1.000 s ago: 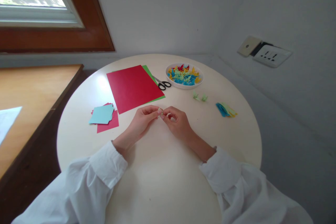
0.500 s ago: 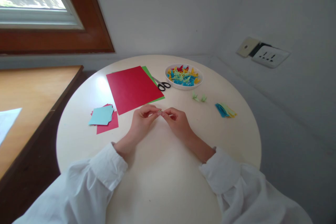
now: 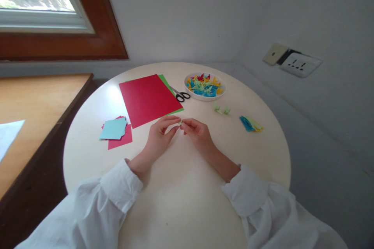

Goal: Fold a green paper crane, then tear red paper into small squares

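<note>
A small folded piece of pale green paper (image 3: 180, 122), partly hidden by fingers, is pinched at the fingertips of my right hand (image 3: 196, 131). My left hand (image 3: 160, 132) sits just beside it, thumb and forefinger apart, the fingertips close around the paper's left side; whether they touch it I cannot tell. Beyond my right hand, two light green folded paper cranes (image 3: 222, 109) stand on the white round table (image 3: 181, 202). A white dish (image 3: 187, 90) farther back holds many small folded cranes in blue, yellow, green and red.
Large red paper (image 3: 149, 99) lies over green sheets (image 3: 175, 112), with black-handled scissors (image 3: 183, 96) at their right edge. Small light blue squares (image 3: 112, 128) top red ones (image 3: 124, 139) at left. Blue and yellow folded strips (image 3: 251, 123) lie at right. A wooden desk (image 3: 37, 101) adjoins at left.
My left thumb and forefinger have spread apart from their pinch. The green paper now shows more between the fingertips, still with my right hand.
</note>
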`<state>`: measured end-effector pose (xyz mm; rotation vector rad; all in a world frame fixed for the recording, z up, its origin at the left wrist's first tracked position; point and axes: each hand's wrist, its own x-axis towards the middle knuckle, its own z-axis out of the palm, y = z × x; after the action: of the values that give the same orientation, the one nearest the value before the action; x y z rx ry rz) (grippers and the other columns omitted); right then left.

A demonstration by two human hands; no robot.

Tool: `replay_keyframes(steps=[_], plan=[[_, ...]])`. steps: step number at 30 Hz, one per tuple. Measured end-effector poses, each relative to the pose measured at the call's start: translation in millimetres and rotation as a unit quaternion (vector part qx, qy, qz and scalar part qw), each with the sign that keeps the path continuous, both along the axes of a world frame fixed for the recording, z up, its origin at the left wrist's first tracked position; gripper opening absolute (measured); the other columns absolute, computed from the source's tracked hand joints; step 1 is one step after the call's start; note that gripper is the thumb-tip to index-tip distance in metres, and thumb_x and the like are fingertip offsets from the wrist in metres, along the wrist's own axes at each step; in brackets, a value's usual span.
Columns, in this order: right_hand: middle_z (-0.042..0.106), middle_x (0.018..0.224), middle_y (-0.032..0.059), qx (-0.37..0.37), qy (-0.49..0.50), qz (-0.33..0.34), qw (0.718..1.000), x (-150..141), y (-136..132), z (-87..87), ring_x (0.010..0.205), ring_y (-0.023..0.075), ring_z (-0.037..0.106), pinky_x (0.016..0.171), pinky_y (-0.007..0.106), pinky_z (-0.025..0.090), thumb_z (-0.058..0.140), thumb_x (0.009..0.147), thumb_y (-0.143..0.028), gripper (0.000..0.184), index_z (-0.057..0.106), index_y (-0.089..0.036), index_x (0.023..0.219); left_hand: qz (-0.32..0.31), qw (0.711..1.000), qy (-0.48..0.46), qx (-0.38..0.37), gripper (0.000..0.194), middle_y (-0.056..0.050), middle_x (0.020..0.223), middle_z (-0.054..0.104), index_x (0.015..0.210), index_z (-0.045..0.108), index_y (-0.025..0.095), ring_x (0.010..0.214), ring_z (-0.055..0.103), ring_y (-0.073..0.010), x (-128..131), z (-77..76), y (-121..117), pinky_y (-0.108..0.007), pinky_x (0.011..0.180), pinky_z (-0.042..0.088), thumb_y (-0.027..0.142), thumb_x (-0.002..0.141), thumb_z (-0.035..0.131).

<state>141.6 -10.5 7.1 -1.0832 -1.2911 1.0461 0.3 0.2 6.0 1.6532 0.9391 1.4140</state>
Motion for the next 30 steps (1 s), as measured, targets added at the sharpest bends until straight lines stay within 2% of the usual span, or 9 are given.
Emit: replay_keyframes(steps=[22,30], plan=[[0.069,0.081,0.0037,0.003,0.001,0.010,1.000,1.0,-1.5,1.5,0.074,0.0152,0.061,0.067,0.029,0.049,0.064,0.069,-0.034,0.019,0.065,-0.019,0.080,0.003,1.000,0.000,-0.011,0.017,-0.010,0.099,0.069,0.087,0.072,0.019,0.092,0.063,-0.0203,-0.7,7.5,-5.4,-0.032,0.081,0.051,0.028,0.073,0.068],[0.068,0.079,0.0024,0.004,0.000,0.011,1.000,1.7,-1.8,3.8,0.069,0.0139,0.060,0.066,0.029,0.049,0.062,0.069,-0.033,0.017,0.065,-0.019,0.079,-0.021,1.000,0.013,0.017,0.016,-0.009,0.098,0.068,0.090,0.072,0.022,0.095,0.062,-0.0198,-1.0,4.6,-3.7,-0.033,0.085,0.049,0.023,0.076,0.065]])
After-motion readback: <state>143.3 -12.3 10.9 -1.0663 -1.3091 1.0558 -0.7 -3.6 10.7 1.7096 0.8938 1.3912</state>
